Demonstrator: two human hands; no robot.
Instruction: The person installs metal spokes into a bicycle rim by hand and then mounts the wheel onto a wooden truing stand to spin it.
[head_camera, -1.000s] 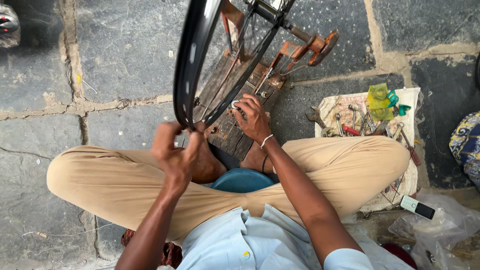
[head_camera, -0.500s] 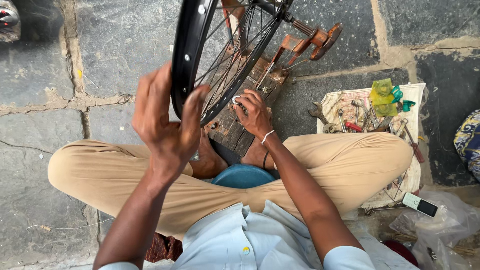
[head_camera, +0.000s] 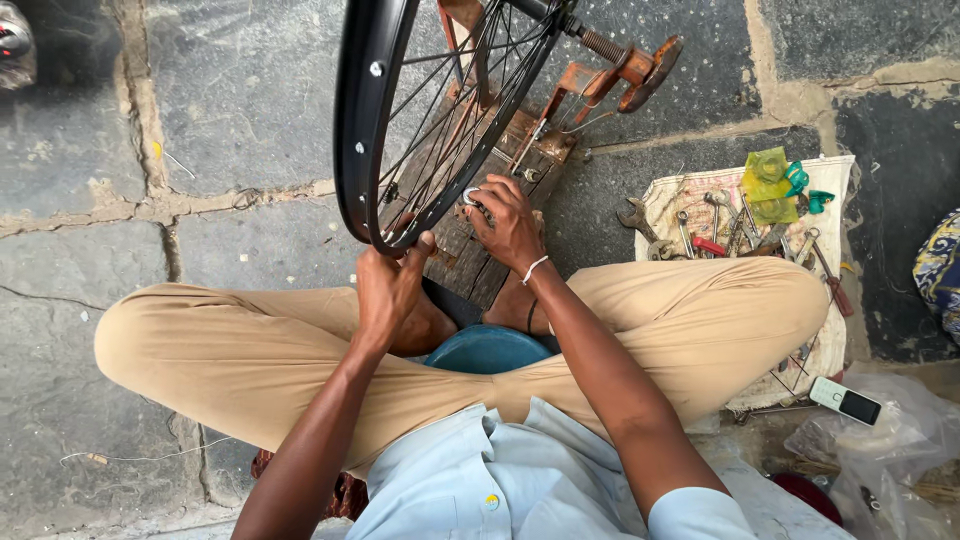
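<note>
Bicycle wheel rim (head_camera: 362, 120) upright in rusty truing stand (head_camera: 590, 75) | left hand (head_camera: 392, 285) fingers curled round rim's lower edge | right hand (head_camera: 510, 225) fingers pinching spoke wrench (head_camera: 470, 197) beside rim | tool cloth (head_camera: 745, 215) right of rim

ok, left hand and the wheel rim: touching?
Touching. The head view shows the left hand with its fingers wrapped over the lower edge of the black wheel rim.
</note>
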